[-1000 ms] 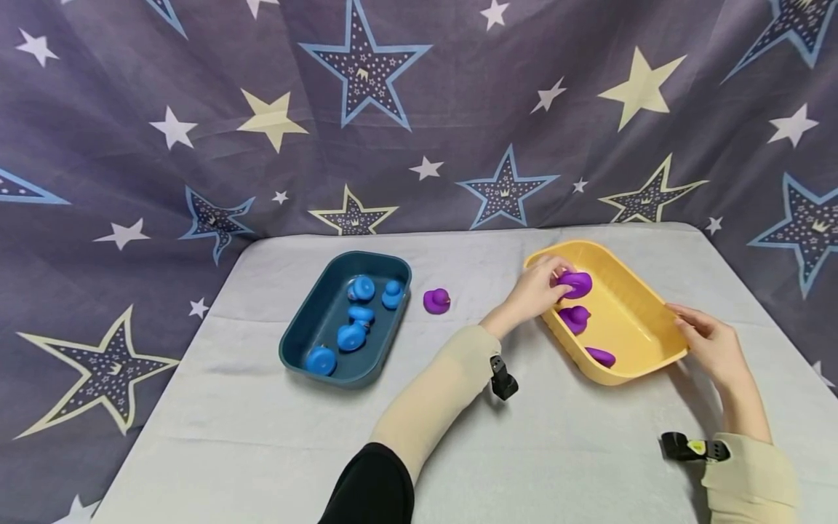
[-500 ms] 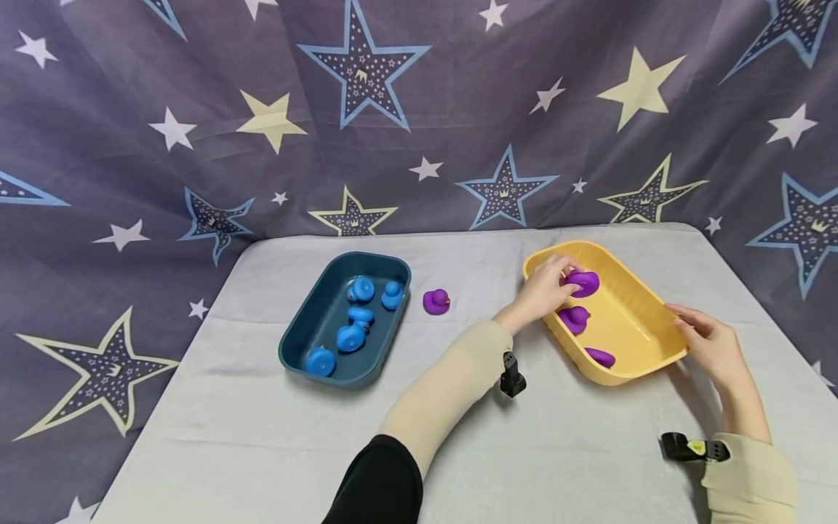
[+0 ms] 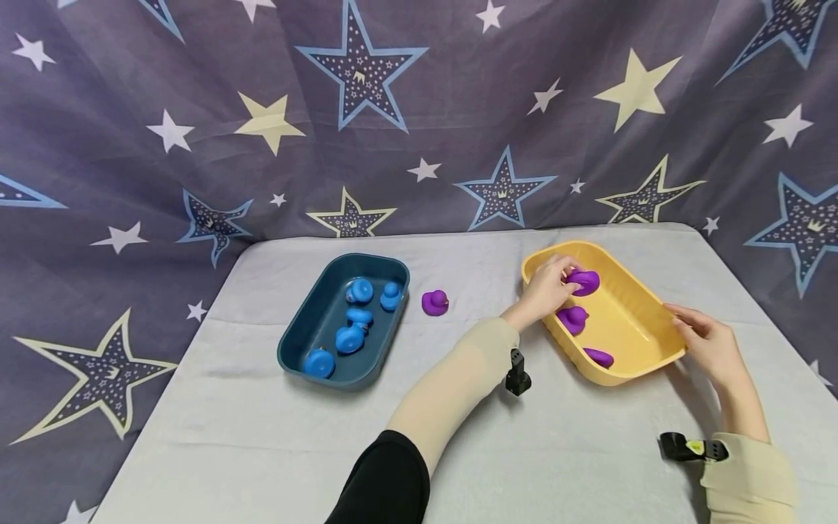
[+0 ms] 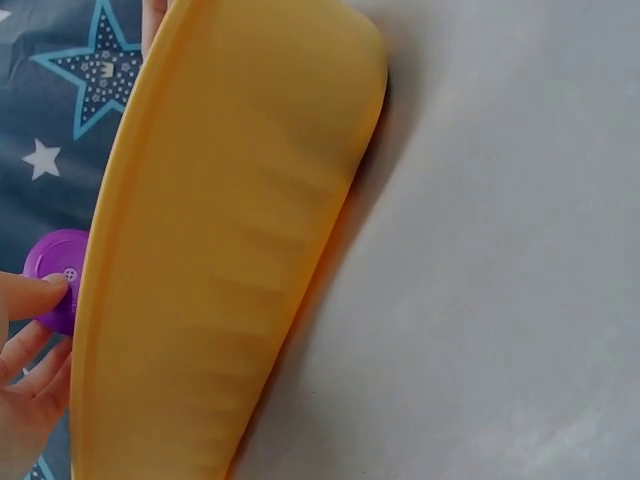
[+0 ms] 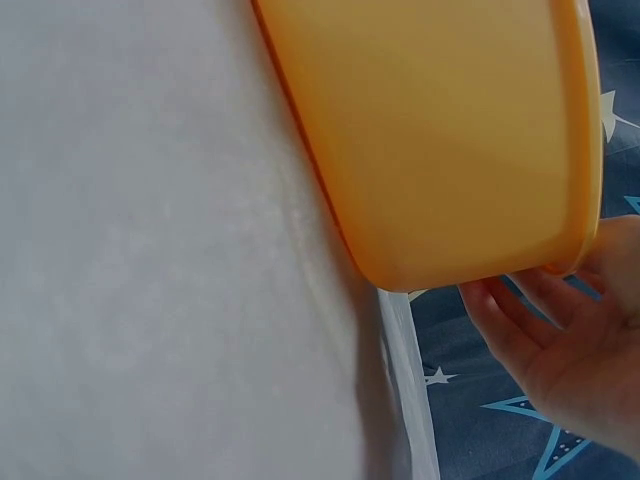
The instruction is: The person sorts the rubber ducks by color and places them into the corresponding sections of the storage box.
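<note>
My left hand (image 3: 548, 290) reaches over the near-left rim of the yellow tub (image 3: 644, 302) and pinches a purple duck (image 3: 585, 281) at its far end. The left wrist view shows fingertips (image 4: 30, 296) on that duck (image 4: 55, 270) beside the tub's outer wall (image 4: 220, 250). Two more purple ducks (image 3: 572, 319) (image 3: 599, 356) lie inside the tub. My right hand (image 3: 707, 346) rests with relaxed fingers against the tub's right rim; in the right wrist view the fingers (image 5: 560, 340) sit just under the rim (image 5: 585, 180). One purple duck (image 3: 435, 302) sits alone on the table.
A dark blue tub (image 3: 308, 349) holding several blue ducks (image 3: 350, 337) stands to the left on the grey cloth-covered table (image 3: 262, 451). A star-patterned curtain (image 3: 366, 109) hangs behind the table. Wrist cameras (image 3: 517, 377) (image 3: 690, 447) are strapped to both sleeves.
My left hand has carried the purple duck slightly farther into the yellow tub and lower. The right hand has stayed on the rim.
</note>
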Tool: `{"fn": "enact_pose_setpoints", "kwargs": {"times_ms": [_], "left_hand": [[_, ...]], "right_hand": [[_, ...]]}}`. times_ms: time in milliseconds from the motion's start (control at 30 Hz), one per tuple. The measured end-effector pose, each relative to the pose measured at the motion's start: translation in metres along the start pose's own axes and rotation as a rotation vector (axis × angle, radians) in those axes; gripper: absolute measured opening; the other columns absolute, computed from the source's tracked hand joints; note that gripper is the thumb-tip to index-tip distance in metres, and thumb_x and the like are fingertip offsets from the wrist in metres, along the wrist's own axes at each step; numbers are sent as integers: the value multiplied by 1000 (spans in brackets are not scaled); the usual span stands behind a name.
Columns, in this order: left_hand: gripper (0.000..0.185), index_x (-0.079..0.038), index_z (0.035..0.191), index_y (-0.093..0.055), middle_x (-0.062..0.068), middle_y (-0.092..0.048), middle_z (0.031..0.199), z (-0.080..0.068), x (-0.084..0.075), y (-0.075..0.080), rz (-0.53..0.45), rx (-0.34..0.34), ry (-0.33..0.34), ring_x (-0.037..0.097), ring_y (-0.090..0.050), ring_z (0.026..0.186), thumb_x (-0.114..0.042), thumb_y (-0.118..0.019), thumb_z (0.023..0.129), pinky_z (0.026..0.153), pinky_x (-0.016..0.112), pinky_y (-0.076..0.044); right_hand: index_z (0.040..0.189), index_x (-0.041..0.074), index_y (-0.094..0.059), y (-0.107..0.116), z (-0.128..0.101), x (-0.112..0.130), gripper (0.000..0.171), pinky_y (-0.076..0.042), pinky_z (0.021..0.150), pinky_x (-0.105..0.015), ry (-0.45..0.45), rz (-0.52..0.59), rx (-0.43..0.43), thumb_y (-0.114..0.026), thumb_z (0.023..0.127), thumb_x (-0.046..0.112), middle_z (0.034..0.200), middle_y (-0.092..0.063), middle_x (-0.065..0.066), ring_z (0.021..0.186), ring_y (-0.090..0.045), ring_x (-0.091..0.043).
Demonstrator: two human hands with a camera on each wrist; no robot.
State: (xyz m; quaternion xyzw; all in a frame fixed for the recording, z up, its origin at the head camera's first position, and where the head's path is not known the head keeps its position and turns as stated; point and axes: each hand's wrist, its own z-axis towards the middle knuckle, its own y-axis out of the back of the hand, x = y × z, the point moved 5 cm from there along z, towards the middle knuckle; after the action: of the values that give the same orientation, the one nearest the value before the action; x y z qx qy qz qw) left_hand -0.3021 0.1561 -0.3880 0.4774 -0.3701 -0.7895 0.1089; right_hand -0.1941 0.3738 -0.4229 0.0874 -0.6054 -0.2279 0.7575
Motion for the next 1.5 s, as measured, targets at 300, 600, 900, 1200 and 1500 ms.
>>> {"fn": "enact_pose_setpoints", "kwargs": {"times_ms": [300, 600, 900, 1200, 1500], "left_hand": [[22, -10, 104, -63, 2, -57, 94, 5, 5, -4, -16, -13, 39, 7, -54, 83, -10, -67, 82, 70, 5, -32], [21, -12, 103, -64, 2, -58, 93, 9, 3, -8, 12, 1, 42, 6, -54, 84, -9, -67, 82, 70, 6, -33], [19, -10, 103, -64, 5, -60, 97, 3, 1, -6, 17, 17, 4, 8, -57, 85, -7, -63, 85, 69, 4, -35], [17, -10, 102, -64, 3, -60, 103, -9, 1, 5, 71, 51, -67, 11, -58, 94, -10, -63, 85, 75, 7, -37], [18, -5, 102, -63, 10, -60, 101, -22, 1, 19, -6, 40, -120, 16, -58, 93, -9, -62, 85, 79, 9, -38]], "right_hand": [[115, 22, -64, -1, 1, -1, 32, -39, 63, -2, 5, -14, 5, -49, 92, 5, 91, -51, 38, 77, -49, 17], [112, 25, -64, -1, 2, -1, 32, -39, 60, -3, 6, -4, -1, -49, 92, 5, 90, -52, 37, 74, -48, 15], [113, 26, -64, 0, 1, 0, 33, -39, 60, -4, -5, -5, 5, -49, 92, 5, 91, -51, 37, 74, -48, 14], [111, 28, -64, 0, 1, 0, 34, -38, 62, -3, 2, -8, 8, -49, 92, 4, 91, -51, 37, 75, -47, 16], [118, 10, -62, 0, 2, -6, 29, -39, 62, -3, -24, -48, -10, -49, 92, 10, 90, -51, 36, 76, -47, 15]]}}
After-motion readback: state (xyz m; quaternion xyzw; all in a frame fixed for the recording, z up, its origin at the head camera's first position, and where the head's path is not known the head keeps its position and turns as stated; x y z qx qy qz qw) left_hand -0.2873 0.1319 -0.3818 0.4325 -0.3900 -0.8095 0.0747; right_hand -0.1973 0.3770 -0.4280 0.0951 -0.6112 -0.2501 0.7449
